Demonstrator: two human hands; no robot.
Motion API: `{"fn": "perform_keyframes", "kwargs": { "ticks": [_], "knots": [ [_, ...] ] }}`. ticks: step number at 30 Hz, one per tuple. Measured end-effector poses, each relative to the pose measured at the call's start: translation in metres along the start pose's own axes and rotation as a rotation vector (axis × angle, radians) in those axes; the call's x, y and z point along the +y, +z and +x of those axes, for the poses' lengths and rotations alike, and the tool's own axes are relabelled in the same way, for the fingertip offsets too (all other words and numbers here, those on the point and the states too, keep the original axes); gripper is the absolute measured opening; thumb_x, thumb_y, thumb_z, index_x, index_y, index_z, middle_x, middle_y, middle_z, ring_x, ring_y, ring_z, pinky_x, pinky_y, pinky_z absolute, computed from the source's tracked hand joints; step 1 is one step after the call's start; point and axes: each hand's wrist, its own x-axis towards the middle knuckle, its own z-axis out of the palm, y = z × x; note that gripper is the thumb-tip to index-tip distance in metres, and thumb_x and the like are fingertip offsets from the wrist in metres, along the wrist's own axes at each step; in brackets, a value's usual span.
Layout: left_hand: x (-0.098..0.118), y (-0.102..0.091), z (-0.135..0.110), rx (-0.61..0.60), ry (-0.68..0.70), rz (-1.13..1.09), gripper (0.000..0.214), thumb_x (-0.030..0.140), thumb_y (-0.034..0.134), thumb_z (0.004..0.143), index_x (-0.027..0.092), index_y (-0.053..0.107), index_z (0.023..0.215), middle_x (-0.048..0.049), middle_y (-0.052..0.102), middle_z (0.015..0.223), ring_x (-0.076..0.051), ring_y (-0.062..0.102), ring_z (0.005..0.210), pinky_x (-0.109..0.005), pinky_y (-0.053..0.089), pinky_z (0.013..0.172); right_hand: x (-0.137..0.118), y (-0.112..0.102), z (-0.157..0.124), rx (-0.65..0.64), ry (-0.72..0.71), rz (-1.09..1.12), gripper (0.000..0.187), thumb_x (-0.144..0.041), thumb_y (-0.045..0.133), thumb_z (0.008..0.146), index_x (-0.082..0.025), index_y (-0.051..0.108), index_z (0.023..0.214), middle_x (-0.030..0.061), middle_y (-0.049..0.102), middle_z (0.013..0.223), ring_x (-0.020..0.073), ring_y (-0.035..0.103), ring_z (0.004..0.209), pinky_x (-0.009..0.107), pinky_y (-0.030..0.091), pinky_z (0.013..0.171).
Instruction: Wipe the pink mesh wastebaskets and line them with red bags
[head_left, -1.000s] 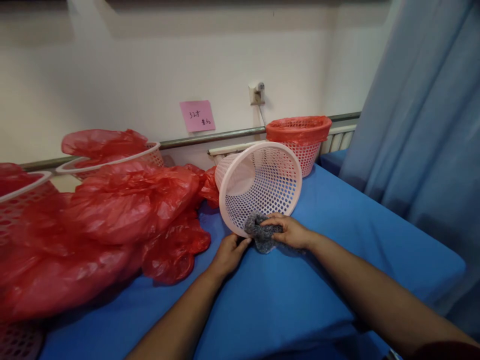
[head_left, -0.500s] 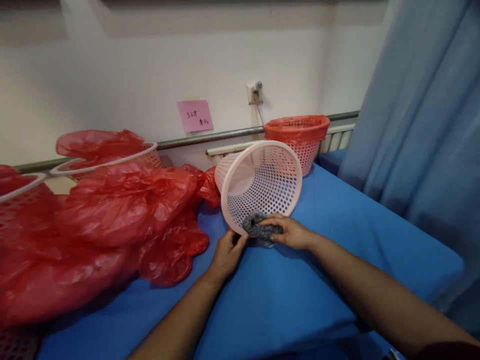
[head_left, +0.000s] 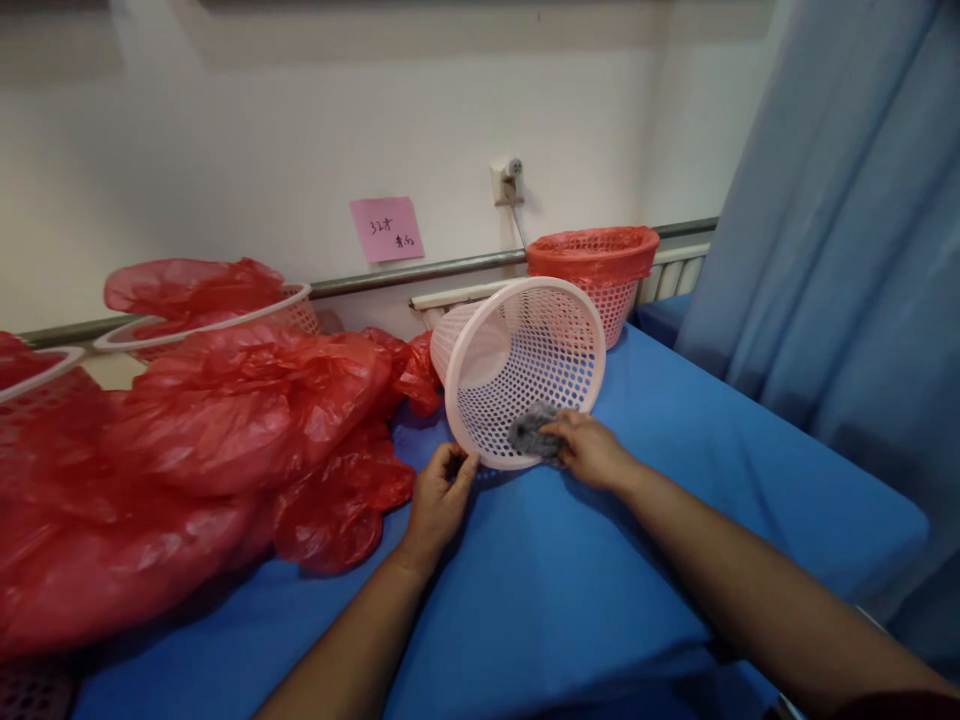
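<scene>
A pale pink perforated plastic basket (head_left: pixel 491 355) lies on its side on the blue-covered bed, its mouth turned toward me. My right hand (head_left: pixel 592 448) is closed on a grey scouring cloth (head_left: pixel 534 432), which it holds at the lower inner wall by the rim. At the rim's lower left, my left hand (head_left: pixel 442 490) has its fingers curled, thumb and fingertips touching the edge; it seems to pinch the rim. The tips of the right fingers are partly hidden in the cloth.
Red plastic bags (head_left: pixel 247 430) pile up at the left, beside lined baskets (head_left: pixel 300 312). Another basket with a red liner (head_left: pixel 592 260) stands behind. A metal rail (head_left: pixel 420 275) runs along the wall under a pink note (head_left: pixel 387 229). A blue curtain (head_left: pixel 817 250) hangs at right.
My right hand has moved the cloth to the right and slightly up along the basket's inside. The left hand has shifted a little left and up at the rim.
</scene>
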Motion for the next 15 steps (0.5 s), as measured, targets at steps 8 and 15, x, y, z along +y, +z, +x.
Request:
{"fn": "perform_keyframes", "kwargs": {
  "ticks": [8,15],
  "knots": [
    [-0.007,0.007,-0.001,-0.258,-0.034,0.06,0.03,0.045,0.062,0.089,0.019,0.075,0.098,-0.0074,0.08,0.098,-0.026,0.073,0.094,-0.041,0.057,0.09,-0.007,0.011,0.002,-0.157,-0.154,0.233,0.055,-0.004,0.066,0.078,-0.024,0.067,0.13,0.0068,0.064,0.119,0.0213,0.061,0.112,0.039,0.05,0.103],
    [0.007,-0.007,0.002,0.061,0.044,0.102,0.03,0.046,0.061,0.09,0.018,0.062,0.079,-0.0004,0.067,0.073,-0.016,0.063,0.069,-0.027,0.052,0.07,0.008,-0.023,0.001,0.228,0.174,-0.314,0.05,-0.003,0.045,0.09,-0.021,0.07,0.13,0.0169,0.053,0.145,0.0322,0.055,0.119,0.051,0.046,0.104]
  ]
}}
